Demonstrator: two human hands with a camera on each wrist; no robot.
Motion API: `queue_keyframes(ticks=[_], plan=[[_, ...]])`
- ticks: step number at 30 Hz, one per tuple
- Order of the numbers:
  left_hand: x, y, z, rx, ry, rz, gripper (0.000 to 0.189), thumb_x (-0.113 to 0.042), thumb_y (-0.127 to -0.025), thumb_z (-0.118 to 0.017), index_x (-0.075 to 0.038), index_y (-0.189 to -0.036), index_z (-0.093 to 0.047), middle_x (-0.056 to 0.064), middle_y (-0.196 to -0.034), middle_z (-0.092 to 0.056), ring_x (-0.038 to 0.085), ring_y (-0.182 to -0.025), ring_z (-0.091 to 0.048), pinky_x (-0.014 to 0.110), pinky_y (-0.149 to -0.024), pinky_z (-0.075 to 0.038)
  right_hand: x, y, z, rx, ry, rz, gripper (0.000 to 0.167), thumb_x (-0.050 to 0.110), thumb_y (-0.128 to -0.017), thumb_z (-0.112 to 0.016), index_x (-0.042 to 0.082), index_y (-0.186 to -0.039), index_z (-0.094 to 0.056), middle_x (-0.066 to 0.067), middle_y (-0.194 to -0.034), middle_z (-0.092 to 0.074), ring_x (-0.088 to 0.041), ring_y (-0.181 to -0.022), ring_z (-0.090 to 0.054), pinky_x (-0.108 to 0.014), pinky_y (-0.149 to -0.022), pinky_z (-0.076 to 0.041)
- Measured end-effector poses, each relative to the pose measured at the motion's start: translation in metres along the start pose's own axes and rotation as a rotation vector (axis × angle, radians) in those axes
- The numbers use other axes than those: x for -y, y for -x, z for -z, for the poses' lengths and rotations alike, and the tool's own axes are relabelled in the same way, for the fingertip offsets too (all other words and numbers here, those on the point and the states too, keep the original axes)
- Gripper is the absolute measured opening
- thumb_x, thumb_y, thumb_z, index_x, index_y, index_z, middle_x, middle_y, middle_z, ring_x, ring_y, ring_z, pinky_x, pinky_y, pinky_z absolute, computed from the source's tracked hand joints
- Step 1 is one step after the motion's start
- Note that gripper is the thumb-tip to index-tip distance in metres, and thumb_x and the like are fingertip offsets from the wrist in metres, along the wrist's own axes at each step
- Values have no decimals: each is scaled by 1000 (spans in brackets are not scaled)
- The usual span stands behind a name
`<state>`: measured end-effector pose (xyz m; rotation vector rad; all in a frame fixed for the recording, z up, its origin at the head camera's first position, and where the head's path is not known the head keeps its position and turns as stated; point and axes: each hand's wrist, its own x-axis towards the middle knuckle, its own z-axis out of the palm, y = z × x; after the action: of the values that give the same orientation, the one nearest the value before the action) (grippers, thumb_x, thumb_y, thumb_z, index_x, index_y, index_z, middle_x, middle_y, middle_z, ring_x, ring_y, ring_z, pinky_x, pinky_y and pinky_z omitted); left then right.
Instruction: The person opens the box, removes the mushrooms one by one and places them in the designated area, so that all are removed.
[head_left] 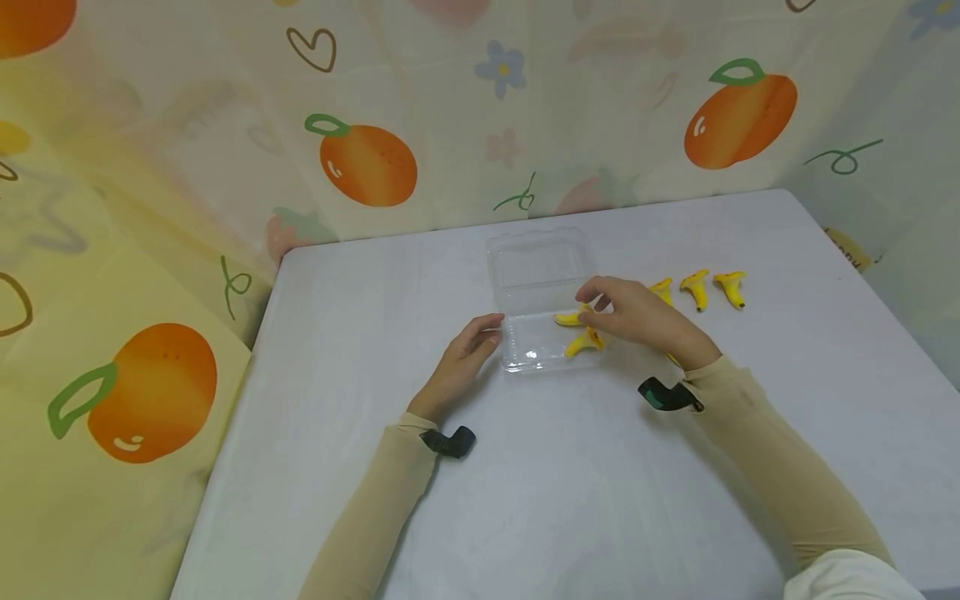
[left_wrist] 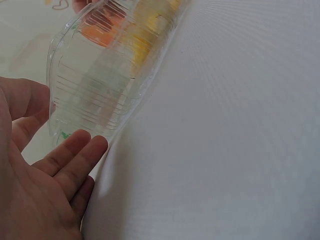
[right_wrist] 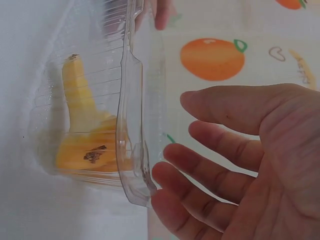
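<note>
A clear plastic clamshell box [head_left: 525,340] lies unfolded on the table, its lid [head_left: 542,254] laid back behind the base. In the base, toward the right, are two small yellow trumpet-shaped pieces [head_left: 582,343] with dark tips; one piece [head_left: 567,319] is partly covered by my right hand [head_left: 637,315]. That hand hovers at the box's right edge, its fingers loosely bent, and the right wrist view shows nothing between them. At the box's left end my left hand [head_left: 461,358] touches the rim with extended fingers [left_wrist: 82,157], the thumb near the edge.
Further right on the white table [head_left: 337,333] stand several more yellow pieces [head_left: 730,288] in a row, one partly behind my right hand. Another bit of yellow shows beside my right wrist. A curtain printed with oranges [head_left: 367,165] hangs behind the table's far edge.
</note>
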<state>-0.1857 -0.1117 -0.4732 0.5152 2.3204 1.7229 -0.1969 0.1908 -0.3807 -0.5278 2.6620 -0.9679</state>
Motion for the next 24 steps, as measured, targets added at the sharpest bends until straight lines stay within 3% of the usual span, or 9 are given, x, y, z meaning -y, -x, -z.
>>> queue_keyframes(ticks=[12, 18, 24], plan=[[-2, 0, 1, 0, -8, 11, 40, -24, -107, -50, -19, -147, -49, 5, -152, -52, 26, -138, -52, 46, -122, -36, 5, 0, -2, 30, 110, -14, 36, 25, -97, -67, 5, -126, -61, -12, -111, -69, -26, -100, -63, -43, -86, -55], [0, 0, 1, 2, 2, 17, 41, -25, -107, -51, -19, -147, -48, 5, -152, -51, 26, -139, -52, 47, -122, -36, 12, 1, -3, 66, 188, -54, 39, 27, -96, -66, 7, -128, -61, -11, -113, -71, -26, -100, -64, -44, -86, -55], [0, 1, 1, 7, 3, 7, 40, -22, -107, -50, -17, -147, -48, 7, -151, -52, 27, -138, -52, 46, -121, -37, 21, -1, -6, 106, 315, -115, 43, 29, -96, -67, 9, -133, -61, -8, -111, -71, -25, -100, -63, -36, -72, -53]])
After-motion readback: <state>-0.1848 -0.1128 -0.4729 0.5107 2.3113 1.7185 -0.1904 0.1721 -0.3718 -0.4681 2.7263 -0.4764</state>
